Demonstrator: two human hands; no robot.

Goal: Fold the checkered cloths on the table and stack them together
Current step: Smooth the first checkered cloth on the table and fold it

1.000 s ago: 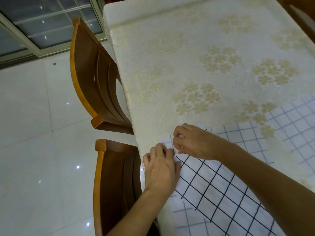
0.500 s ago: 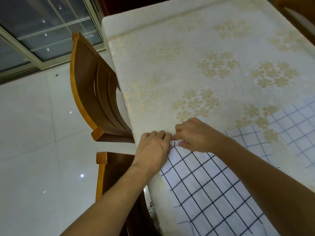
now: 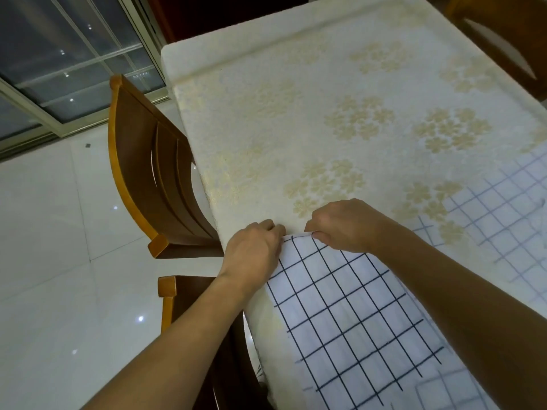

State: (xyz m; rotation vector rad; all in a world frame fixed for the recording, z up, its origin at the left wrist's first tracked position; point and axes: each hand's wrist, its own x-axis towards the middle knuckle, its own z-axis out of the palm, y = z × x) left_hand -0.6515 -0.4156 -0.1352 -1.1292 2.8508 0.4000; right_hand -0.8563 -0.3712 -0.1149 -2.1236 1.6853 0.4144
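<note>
We see both hands at the far corner of a white checkered cloth (image 3: pixel 349 315) with dark grid lines, lying flat along the near left part of the tabletop (image 3: pixel 296 119). The left hand (image 3: pixel 251 253) sits at the cloth's left corner, close to the table's edge, its fingers (image 3: pixel 273 227) curled down onto the fabric and pinching the corner. Just beside it, the right hand (image 3: pixel 343 224) grips the cloth's far edge, with the fingers curled and the thumb tucked under the hem, so a bit of white edge shows between them. The two hands are near each other but not touching.

A second checkered cloth (image 3: pixel 503 214), paler with fainter grid lines, lies further right on the tabletop, and part of it appears to run under the first one. The tabletop carries a cream covering with golden flower clusters. Two wooden chairs stand at the left side: one (image 3: pixel 154 179) pushed in beside the table, another (image 3: pixel 189 309) nearer to us, under the left forearm. Glossy white floor tiles (image 3: pixel 53 261) lie beyond.
</note>
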